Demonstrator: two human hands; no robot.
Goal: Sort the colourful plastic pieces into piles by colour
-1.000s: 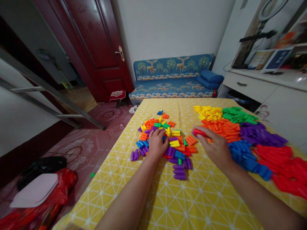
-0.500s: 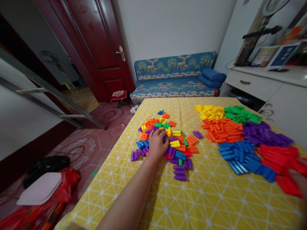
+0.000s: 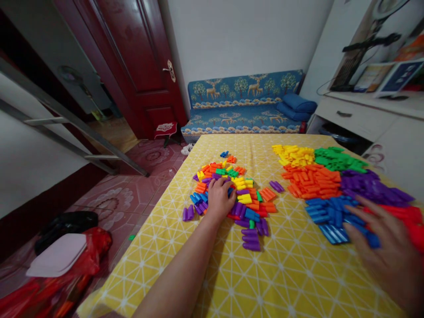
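My left hand [image 3: 219,198] rests with curled fingers on a mixed heap of coloured plastic blocks [image 3: 232,194] in the middle of the yellow tablecloth [image 3: 265,274]; what the fingers hold is hidden. My right hand [image 3: 391,251] hovers with fingers spread and empty over the near right of the table, just in front of the blue pile [image 3: 331,214] and the red pile [image 3: 407,218]. Sorted piles lie behind: yellow [image 3: 293,154], green [image 3: 336,159], orange [image 3: 311,181], purple [image 3: 371,185].
A couple of purple blocks [image 3: 276,186] lie alone between heap and orange pile. A blue sofa [image 3: 245,106] and dark red door [image 3: 139,66] stand beyond the table. White cabinets [image 3: 380,128] line the right. A red bag [image 3: 66,265] lies on the floor left.
My right hand carried a red block from the heap to the red pile, left the frame, and now has come back empty with fingers spread. The left hand has stayed on the heap.
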